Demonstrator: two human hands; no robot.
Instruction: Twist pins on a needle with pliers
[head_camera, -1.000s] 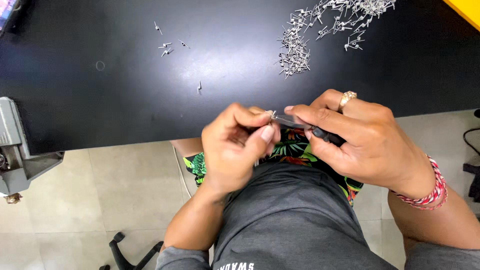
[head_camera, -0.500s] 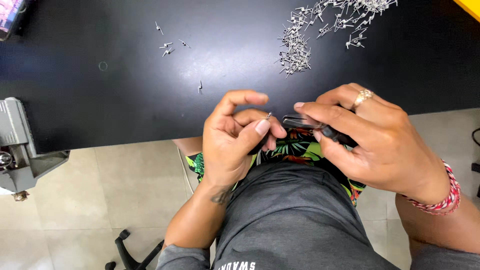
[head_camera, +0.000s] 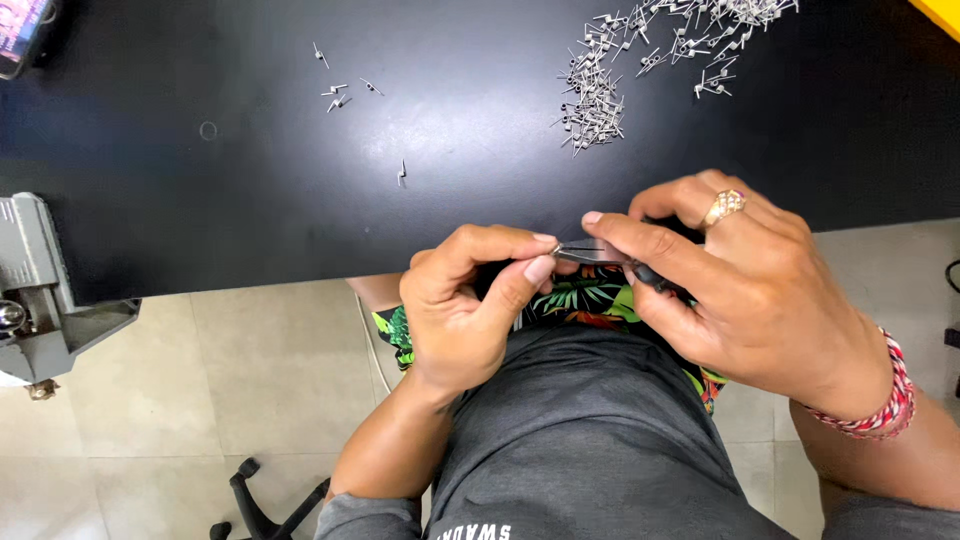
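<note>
Clearly tiny, light and stiff, the metal part sits above the lap, pinched by the left hand; the right hand grips tweezers on it, best held firmly by its ends.

black tabletop | beige tiled floor | grey metal fixture at table's left edge

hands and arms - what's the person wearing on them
Both forearms are bare; grey sleeve ends show at the bottom edge. The right hand has a gold ring on one finger and a red-and-white beaded wristband. The left hand wears nothing.
</note>
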